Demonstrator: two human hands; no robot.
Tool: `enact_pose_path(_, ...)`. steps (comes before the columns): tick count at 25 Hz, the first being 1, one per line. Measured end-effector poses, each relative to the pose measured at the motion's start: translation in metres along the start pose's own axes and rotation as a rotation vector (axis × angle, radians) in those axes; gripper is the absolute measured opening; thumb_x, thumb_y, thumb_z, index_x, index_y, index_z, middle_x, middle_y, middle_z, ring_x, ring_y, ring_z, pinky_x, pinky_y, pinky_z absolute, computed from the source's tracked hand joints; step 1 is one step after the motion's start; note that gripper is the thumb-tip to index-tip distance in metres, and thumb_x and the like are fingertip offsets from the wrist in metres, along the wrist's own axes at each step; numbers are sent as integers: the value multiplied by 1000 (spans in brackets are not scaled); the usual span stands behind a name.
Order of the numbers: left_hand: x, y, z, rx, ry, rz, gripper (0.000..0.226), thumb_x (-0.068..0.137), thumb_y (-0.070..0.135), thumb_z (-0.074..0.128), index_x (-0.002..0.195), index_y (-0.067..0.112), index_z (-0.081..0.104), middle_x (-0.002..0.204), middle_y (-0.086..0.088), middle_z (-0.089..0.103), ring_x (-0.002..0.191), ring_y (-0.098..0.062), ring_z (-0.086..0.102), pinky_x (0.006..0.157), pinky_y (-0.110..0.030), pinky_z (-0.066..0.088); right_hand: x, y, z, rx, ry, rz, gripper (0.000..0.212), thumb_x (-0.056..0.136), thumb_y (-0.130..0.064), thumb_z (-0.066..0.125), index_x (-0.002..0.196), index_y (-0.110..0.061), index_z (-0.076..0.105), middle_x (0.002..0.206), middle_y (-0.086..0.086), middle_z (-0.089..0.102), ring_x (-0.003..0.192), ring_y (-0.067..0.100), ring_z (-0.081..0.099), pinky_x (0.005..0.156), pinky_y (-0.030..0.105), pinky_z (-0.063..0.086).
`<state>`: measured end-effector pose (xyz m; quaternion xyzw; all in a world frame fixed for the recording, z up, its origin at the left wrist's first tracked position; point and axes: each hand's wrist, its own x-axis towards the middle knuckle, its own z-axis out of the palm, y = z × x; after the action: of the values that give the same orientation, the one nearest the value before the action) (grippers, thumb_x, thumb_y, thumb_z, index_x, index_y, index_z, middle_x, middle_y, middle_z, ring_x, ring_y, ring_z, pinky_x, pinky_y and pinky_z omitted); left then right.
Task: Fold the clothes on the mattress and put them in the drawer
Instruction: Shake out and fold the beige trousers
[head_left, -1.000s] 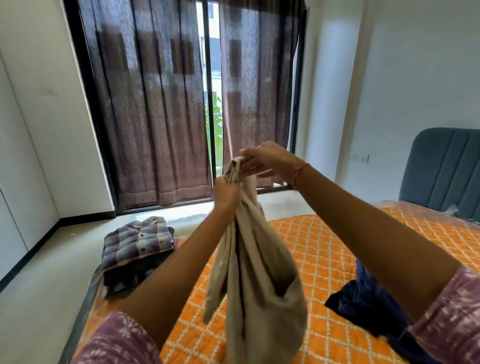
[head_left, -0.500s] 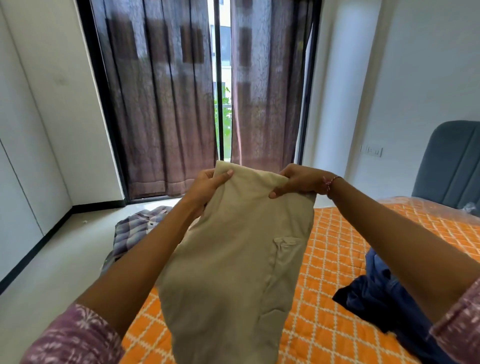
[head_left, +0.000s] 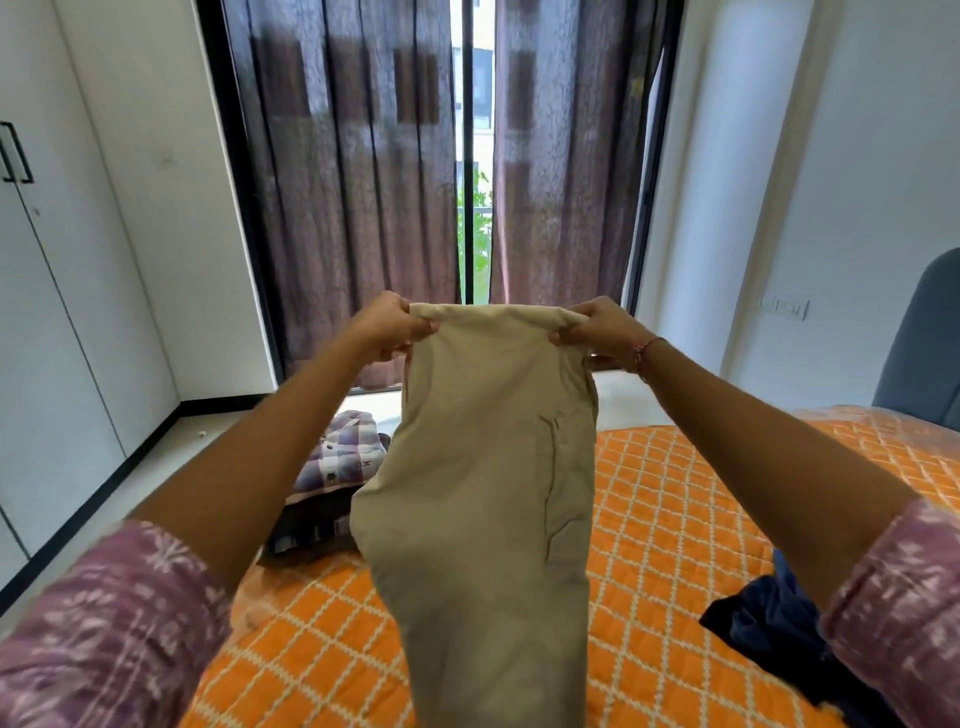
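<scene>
the person holds up a pair of tan pants (head_left: 488, 493) in the air, over the bed. the left hand (head_left: 387, 327) grips the top edge of the pants on one side, with its fingers curled tight around the cloth. the right hand (head_left: 597, 330) grips the top edge on the other side the same way. the top of the pants is pulled flat between the two hands. the rest hangs down in front of the person and runs off the bottom of the picture. a small pocket shows on the right side of the pants.

under the pants is the mattress (head_left: 665, 545), with an orange cover with white lines in a diamond shape. on its far left corner sits a stack of folded clothes, with a purple and white checked shirt (head_left: 343, 452) on top and dark clothes (head_left: 311, 525) below it. a dark blue piece of clothing (head_left: 763, 623) lies in a heap on the right side of the mattress, partly behind the right arm.

behind the hands hang dark curtains (head_left: 353, 182) over a big window. white cupboard doors (head_left: 47, 312) stand on the left. a blue-grey headboard (head_left: 919, 343) is at the far right.
</scene>
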<state>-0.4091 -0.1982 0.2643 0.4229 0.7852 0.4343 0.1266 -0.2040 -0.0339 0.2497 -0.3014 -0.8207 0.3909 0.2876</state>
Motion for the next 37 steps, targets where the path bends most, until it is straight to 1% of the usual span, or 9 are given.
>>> enact_pose_path(5,27,7,20,-577,31,-12,10,98,9,49,100,6,58,92,-14,61,64,-23,65,48,-25,57,39,-9,3,104,356,-37,25,85,-8,59,105,-11,73,89,6,66,93,28,64,83,48,55)
enact_pose_path(12,2,-28,46,-872,-74,117,28,92,-11,40,84,4,62,75,-4,72,68,-14,71,68,-26,59,-28,19,9,68,504,-305,30,88,3,51,110,-6,70,102,1,68,94,9,61,81,6,46)
enact_pose_path(19,-168,-274,175,-415,-376,-370,21,66,32,72,53,15,73,50,3,58,59,-14,48,55,-30,42,-223,237,150,-441,-188,44,39,75,-35,50,106,-29,72,110,-1,71,104,24,65,86,33,46)
enact_pose_path(21,-189,-301,190,-168,-510,-301,32,48,49,60,59,23,74,56,7,58,54,-9,50,61,-35,42,-252,262,169,-632,-415,116,37,82,-33,53,116,-30,67,120,-2,66,114,24,58,89,32,43)
enact_pose_path(24,-197,-306,209,496,-566,184,62,46,64,46,95,33,67,103,10,58,105,-13,50,98,-42,35,-262,261,183,-876,-556,-77,27,91,-21,51,116,-17,59,118,8,58,110,31,53,82,39,41)
enact_pose_path(27,-210,-280,228,1041,-696,483,55,78,51,48,123,18,49,125,-8,52,114,-28,48,90,-38,40,-262,250,198,-976,-599,-34,25,97,-17,43,118,-8,52,119,16,53,110,34,51,79,41,40)
enact_pose_path(30,-201,-263,244,1116,-828,418,35,94,19,46,128,13,49,131,-11,50,120,-30,48,89,-39,42,-249,234,206,-1038,-699,126,27,90,-12,51,115,-9,62,120,15,60,112,34,56,82,37,46)
enact_pose_path(34,-205,-239,261,1173,-1035,299,34,88,25,59,118,11,63,118,-12,63,109,-30,59,83,-36,48,-250,227,209,-993,-854,279,37,85,-9,61,121,-9,63,127,15,59,118,32,56,89,37,48)
enact_pose_path(37,-238,-240,262,1140,-949,325,30,87,25,57,111,8,64,113,-17,64,105,-36,61,82,-38,49,-281,225,210,-970,-784,296,30,91,-15,52,118,-9,63,123,16,61,114,34,57,87,38,48)
